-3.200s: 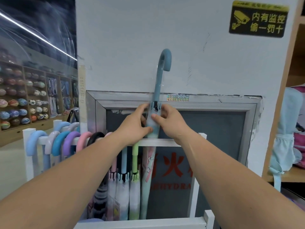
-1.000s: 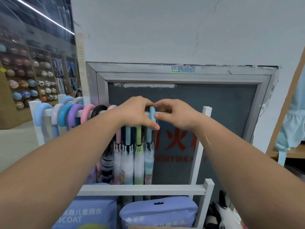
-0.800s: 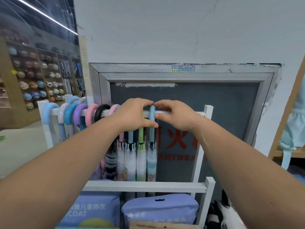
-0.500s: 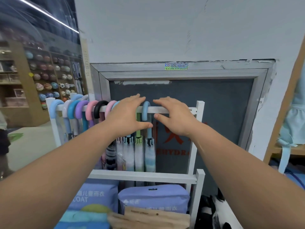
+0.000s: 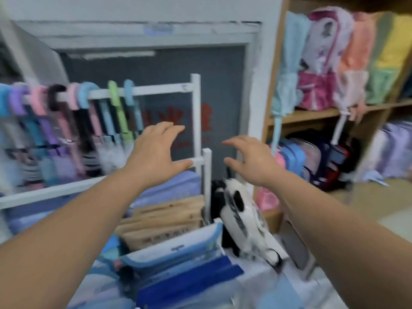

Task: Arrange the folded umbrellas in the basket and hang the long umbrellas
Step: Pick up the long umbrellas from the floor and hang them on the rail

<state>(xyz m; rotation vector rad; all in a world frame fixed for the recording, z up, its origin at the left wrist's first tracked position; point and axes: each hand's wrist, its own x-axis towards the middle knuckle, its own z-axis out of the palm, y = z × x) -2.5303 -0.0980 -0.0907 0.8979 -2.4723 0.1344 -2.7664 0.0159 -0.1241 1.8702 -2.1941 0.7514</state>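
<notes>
OK, both my left hand [image 5: 156,152] and right hand [image 5: 249,161] open and empty mid-frame; long umbrellas [image 5: 124,112] upper left look light, stiff — grab by crook handle.

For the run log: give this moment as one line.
left hand: open, empty | right hand: open, empty | blue-handled umbrella: hooked on rail

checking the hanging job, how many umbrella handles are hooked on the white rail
8 can be made out, side by side along the white rail: blue, purple, pink, black, pink, blue, green, blue. More may hang beyond the left edge.
</notes>
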